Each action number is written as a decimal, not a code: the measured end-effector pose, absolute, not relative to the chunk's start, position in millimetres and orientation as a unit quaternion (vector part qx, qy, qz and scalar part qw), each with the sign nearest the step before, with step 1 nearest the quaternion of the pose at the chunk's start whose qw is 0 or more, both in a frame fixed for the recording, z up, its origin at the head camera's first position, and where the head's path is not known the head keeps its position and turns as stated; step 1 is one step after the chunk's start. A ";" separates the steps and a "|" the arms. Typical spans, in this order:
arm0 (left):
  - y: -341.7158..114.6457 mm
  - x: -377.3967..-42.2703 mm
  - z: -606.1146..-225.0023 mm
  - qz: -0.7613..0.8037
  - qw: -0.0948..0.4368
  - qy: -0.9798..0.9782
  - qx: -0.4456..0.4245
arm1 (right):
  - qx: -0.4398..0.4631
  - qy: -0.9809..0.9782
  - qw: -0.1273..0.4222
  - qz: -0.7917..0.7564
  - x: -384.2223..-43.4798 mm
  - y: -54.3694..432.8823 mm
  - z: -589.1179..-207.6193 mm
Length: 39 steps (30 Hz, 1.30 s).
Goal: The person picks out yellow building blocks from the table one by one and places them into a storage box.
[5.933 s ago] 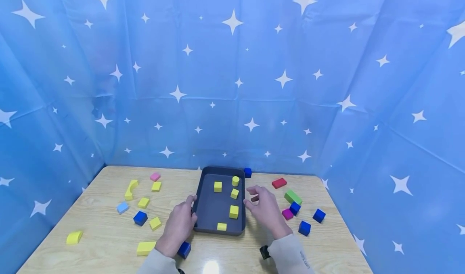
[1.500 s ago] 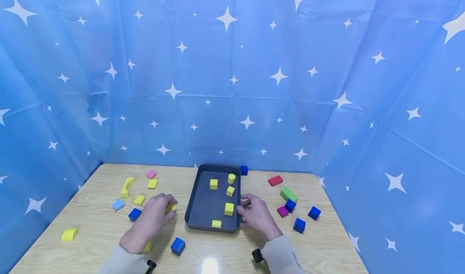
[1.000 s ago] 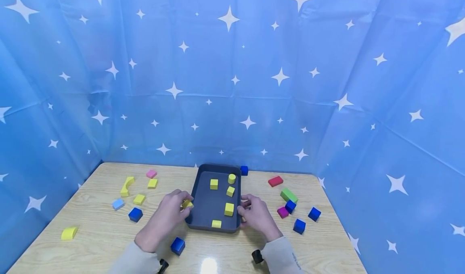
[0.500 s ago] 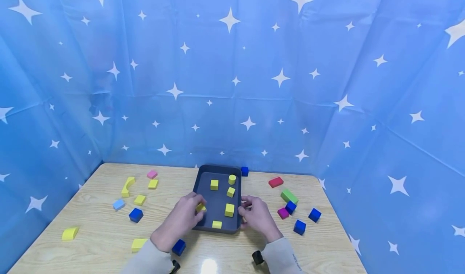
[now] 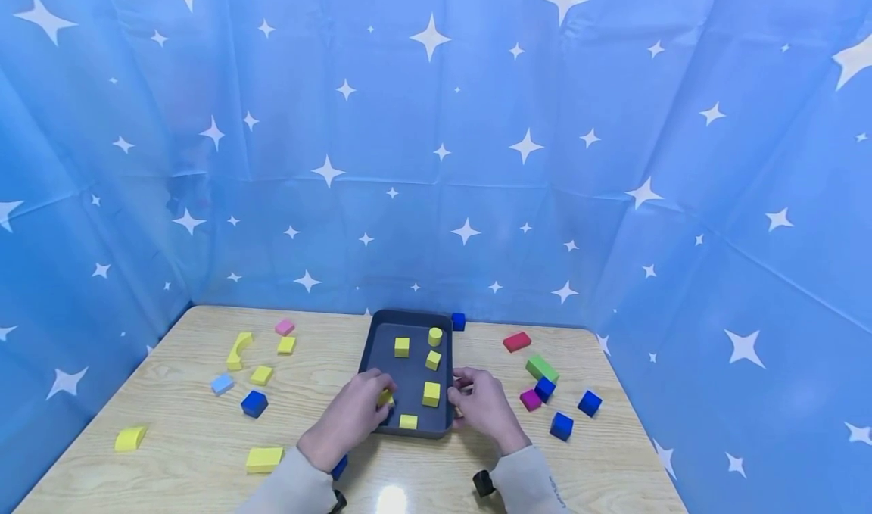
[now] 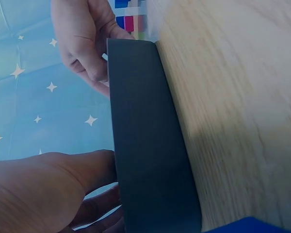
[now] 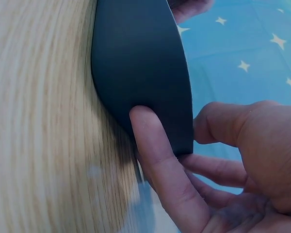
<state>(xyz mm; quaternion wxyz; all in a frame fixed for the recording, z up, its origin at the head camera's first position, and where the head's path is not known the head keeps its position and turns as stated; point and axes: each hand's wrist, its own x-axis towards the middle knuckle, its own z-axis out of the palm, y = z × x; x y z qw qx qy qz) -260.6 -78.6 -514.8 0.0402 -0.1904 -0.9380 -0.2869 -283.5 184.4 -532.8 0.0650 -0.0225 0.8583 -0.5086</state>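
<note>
A dark grey tray [image 5: 406, 428] stands on the wooden table with several yellow blocks inside, among them a cube [image 5: 431, 394] and a cylinder [image 5: 435, 337]. Over its near left part, my left hand [image 5: 354, 414] holds a yellow block [image 5: 386, 397], mostly covered by the fingers. The tray wall hides that block in the left wrist view. My right hand [image 5: 482, 406] grips the tray's right side. In the right wrist view, one finger [image 7: 153, 136] presses the outer wall and the thumb [image 7: 213, 124] meets the rim.
On the left lie yellow blocks such as an arch [image 5: 238, 351], a pink block [image 5: 284, 327], a light blue block [image 5: 222, 384] and a blue cube [image 5: 254, 403]. Red [image 5: 517, 341], green [image 5: 542, 368], magenta [image 5: 530, 400] and blue blocks [image 5: 562, 426] lie right. A star-patterned curtain [image 5: 436, 158] surrounds the table.
My left hand took a yellow block from the table left of the tray and carried it right, over the rim, then lower into the tray. My right hand came onto the tray's right side and stays there.
</note>
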 end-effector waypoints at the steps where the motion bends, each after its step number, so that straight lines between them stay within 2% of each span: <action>1: -78.3 -260.8 -515.6 -0.285 0.041 -0.938 -0.193 | -0.023 0.859 0.066 -0.508 -283.5 184.4 -532.8; 23: -82.8 -251.1 -507.0 -0.249 0.059 -0.948 -0.187 | -0.024 0.860 0.066 -0.505 -284.8 185.0 -534.5; 39: -124.3 -232.6 -496.8 -0.240 0.063 -0.964 -0.101 | -0.024 0.857 0.069 -0.511 -285.3 186.3 -538.7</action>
